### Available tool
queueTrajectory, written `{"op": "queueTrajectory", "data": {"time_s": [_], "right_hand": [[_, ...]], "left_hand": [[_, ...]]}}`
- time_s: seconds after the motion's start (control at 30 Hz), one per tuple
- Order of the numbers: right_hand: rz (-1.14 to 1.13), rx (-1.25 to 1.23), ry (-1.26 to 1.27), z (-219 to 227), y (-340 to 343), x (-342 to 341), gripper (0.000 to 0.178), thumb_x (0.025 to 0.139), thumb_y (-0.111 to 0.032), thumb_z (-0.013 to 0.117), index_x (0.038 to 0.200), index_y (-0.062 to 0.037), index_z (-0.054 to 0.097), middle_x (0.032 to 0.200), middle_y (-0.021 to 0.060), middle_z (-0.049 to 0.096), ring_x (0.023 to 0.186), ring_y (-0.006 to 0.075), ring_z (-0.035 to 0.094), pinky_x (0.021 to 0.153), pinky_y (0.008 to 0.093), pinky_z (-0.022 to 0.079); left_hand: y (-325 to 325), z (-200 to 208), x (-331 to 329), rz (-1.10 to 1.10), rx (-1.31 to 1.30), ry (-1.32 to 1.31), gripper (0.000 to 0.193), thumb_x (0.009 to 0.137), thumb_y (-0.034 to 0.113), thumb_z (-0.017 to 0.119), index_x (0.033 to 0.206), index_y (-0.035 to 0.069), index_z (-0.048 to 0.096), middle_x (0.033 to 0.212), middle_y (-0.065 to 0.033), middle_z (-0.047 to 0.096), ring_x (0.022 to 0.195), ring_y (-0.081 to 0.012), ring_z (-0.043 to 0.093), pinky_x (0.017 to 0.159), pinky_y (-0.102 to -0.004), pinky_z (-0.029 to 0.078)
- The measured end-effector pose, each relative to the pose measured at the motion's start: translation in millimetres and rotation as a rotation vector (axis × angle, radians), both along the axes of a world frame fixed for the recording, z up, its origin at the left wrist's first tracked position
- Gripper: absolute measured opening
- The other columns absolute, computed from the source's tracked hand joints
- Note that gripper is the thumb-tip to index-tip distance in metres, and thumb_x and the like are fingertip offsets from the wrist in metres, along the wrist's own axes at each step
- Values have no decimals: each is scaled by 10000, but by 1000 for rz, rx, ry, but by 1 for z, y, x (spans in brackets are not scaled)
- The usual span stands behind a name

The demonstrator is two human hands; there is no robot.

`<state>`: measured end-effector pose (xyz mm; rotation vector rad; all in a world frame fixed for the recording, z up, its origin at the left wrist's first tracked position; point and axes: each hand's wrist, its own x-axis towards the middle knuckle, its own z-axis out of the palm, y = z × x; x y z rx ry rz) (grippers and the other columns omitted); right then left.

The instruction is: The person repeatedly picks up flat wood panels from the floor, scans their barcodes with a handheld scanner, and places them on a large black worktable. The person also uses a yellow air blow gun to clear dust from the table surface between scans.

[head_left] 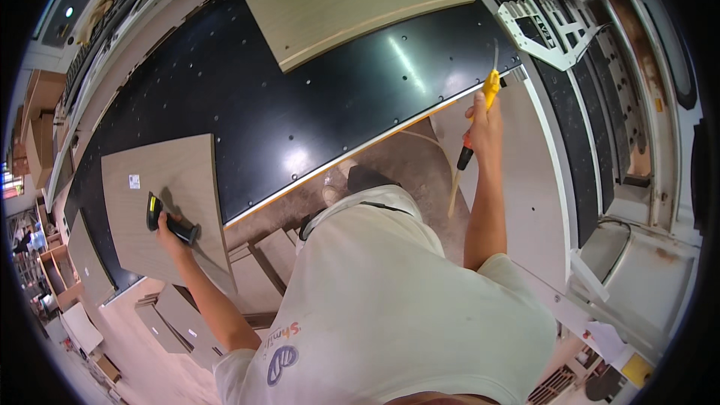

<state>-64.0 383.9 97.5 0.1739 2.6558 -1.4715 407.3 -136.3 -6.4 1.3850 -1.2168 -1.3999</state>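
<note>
My left hand is closed round a black handheld barcode scanner with a yellow strip on its head. It is held over a grey-brown panel that bears a small white label. On the right, my right hand grips a yellow air blow gun. Its thin nozzle points away from me over the table's edge. A red and black coupling and a pale hose hang below that hand.
A second large panel lies at the far side of the black studded table. White machine brackets and rails stand at right. More panels lean low at left. Another panel rests at the table's left end.
</note>
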Motion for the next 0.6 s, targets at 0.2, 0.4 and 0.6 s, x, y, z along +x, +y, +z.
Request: {"op": "queueTrajectory", "data": {"time_s": [0.2, 0.4, 0.6], "right_hand": [[-485, -593, 130, -143, 21, -68, 372, 1059, -349, 433, 1205, -14, 500, 905, 112, 660, 637, 202, 641, 517, 324, 524], [-352, -484, -300, -295, 41, -69, 250, 1025, -277, 529, 1007, -45, 621, 908, 79, 641, 786, 160, 610, 688, 348, 518], [-213, 182, 680, -90, 8, -172, 314, 948, -187, 609, 1138, 63, 623, 1146, 196, 605, 1096, 331, 562, 960, 419, 438]], "left_hand": [[-1, 14, -7, 14, 22, -89, 341, 873, 322, 730, 938, 1, 635, 778, -74, 644, 730, -183, 640, 652, -287, 506], [34, 25, 49, 198, -29, -185, 370, 865, 305, 751, 993, -29, 656, 873, -55, 632, 783, -154, 628, 677, -287, 519], [168, 47, 141, 298, 322, -395, 428, 886, 384, 726, 1129, 38, 660, 948, -62, 647, 809, -177, 624, 689, -312, 537]]}}
